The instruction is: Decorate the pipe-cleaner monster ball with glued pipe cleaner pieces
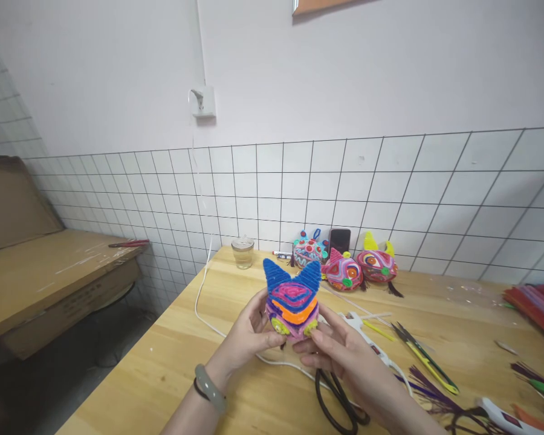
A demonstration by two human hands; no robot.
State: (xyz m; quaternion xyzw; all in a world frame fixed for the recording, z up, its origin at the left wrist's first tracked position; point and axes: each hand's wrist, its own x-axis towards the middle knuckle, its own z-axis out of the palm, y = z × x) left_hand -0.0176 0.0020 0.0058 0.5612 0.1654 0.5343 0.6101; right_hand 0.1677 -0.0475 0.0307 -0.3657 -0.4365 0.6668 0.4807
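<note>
Between both hands, above the table, is a colourful animal-head ornament (292,299) with two blue pointed ears, pink and blue rings, an orange band and yellow round patches near its base. My left hand (255,326) grips its left side, thumb along the lower front edge. On the other side my right hand (333,341) holds it, with thumb and fingers at the lower right. The ornament's back and underside are hidden. Behind it on the table sit three similar ornaments: a light blue one (309,251), a pink-eared one (344,270) and a yellow-eared one (378,264).
A lidded glass (243,252) stands at the table's back left. A phone (340,240) leans by the tiled wall. To the right lie tweezers and a yellow cutter (428,361), a power strip (365,332), purple threads (430,389) and striped cloth (535,308). Black cable (335,402) lies near my right wrist.
</note>
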